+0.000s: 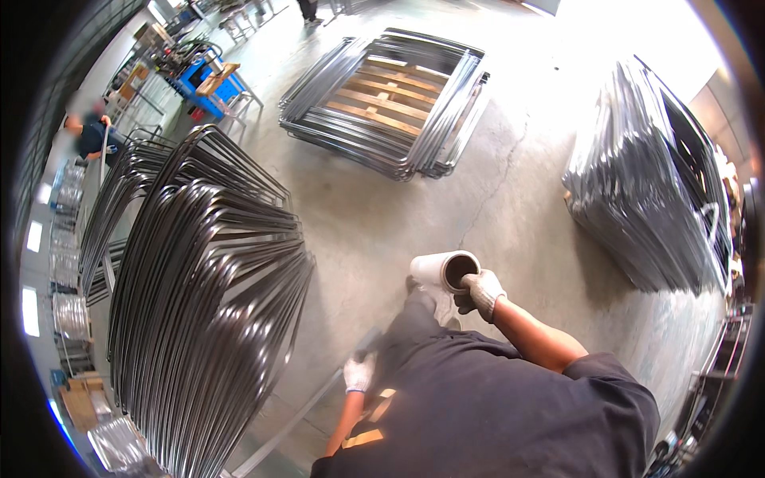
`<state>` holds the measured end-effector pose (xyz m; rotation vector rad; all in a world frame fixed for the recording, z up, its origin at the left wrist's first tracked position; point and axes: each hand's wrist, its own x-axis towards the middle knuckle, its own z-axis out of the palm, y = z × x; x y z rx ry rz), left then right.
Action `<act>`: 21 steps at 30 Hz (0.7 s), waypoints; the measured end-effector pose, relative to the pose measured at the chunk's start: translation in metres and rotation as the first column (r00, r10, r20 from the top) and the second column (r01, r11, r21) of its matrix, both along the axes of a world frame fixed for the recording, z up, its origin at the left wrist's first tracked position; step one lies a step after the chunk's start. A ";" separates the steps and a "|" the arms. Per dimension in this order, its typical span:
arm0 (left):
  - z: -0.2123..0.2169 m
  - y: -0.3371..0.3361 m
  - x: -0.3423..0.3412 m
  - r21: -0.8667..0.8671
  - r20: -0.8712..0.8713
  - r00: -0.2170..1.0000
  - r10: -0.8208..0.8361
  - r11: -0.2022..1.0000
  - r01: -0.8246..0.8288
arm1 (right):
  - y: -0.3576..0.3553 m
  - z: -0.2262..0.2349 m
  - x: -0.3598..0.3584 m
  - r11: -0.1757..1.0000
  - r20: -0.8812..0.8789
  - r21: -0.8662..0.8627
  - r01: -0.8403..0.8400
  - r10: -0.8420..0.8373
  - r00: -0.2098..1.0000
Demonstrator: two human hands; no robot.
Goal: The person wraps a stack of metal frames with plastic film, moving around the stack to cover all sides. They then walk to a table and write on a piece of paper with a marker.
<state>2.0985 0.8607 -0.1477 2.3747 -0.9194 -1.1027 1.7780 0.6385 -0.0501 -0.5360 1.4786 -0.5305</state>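
Beyond the black shirt (510,410), right hand (481,293) grips a wrap roll (428,269) by its likely stiff core (459,268); left hand (358,373), grip unclear.

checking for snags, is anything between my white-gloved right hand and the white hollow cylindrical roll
Nothing visible: your white-gloved right hand holds the white roll directly at its open end.

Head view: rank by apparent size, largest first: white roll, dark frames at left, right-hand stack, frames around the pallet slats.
1. Dark frames
2. Right-hand stack and pallet frames: too alike to rank
3. White roll
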 end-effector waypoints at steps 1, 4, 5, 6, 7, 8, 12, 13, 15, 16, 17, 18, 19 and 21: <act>-0.017 -0.011 0.009 0.071 0.001 1.000 0.025 0.997 -0.024 | -0.023 0.001 0.005 1.000 0.003 -0.009 -0.009 0.009 1.000; -0.059 -0.046 0.015 0.116 -0.011 0.999 0.029 0.993 -0.028 | -0.092 -0.004 0.009 0.999 0.006 -0.019 -0.030 0.030 1.000; -0.067 -0.060 0.017 0.163 -0.043 0.993 0.109 0.981 -0.101 | -0.114 -0.007 0.011 0.999 0.012 -0.014 -0.032 0.032 0.999; -0.069 -0.083 0.010 0.216 -0.084 0.979 0.187 0.962 -0.165 | -0.137 -0.006 0.008 0.999 0.005 -0.006 -0.031 0.031 0.999; -0.069 -0.102 0.012 0.267 -0.087 0.974 0.210 0.947 -0.180 | -0.157 0.003 0.012 1.000 -0.007 -0.003 -0.026 0.026 1.000; -0.155 -0.058 0.054 0.304 0.083 0.988 0.129 0.941 -0.149 | -0.174 0.013 0.040 0.995 0.027 -0.005 -0.100 0.100 0.995; -0.151 -0.190 0.049 0.188 -0.042 0.995 -0.086 0.978 0.092 | -0.261 0.029 0.042 0.993 -0.035 -0.048 -0.109 0.108 0.994; -0.127 -0.238 0.051 0.262 -0.049 0.992 -0.112 0.957 0.121 | -0.278 0.028 0.046 0.992 -0.040 -0.036 -0.119 0.118 0.992; -0.060 -0.324 0.041 0.109 -0.241 0.908 0.343 0.939 -0.326 | -0.323 0.028 0.059 0.991 -0.053 -0.040 -0.130 0.128 0.990; -0.080 -0.342 0.063 0.018 -0.203 0.937 0.284 0.958 -0.286 | -0.343 0.031 0.075 0.987 -0.042 -0.047 -0.157 0.155 0.987; -0.098 -0.361 0.083 0.019 -0.120 0.958 0.259 0.966 -0.259 | -0.365 0.033 0.091 0.982 -0.031 -0.054 -0.183 0.182 0.983; -0.085 -0.406 0.085 -0.015 -0.087 0.979 0.186 0.982 -0.188 | -0.393 0.025 0.096 0.974 -0.034 -0.078 -0.211 0.209 0.977; -0.061 -0.456 0.086 -0.037 -0.049 0.992 0.114 0.993 -0.116 | -0.420 0.018 0.099 0.967 -0.035 -0.090 -0.238 0.236 0.971; -0.056 -0.503 0.104 -0.100 -0.068 0.986 0.151 0.982 -0.158 | -0.457 0.016 0.123 0.951 -0.035 -0.063 -0.302 0.301 0.953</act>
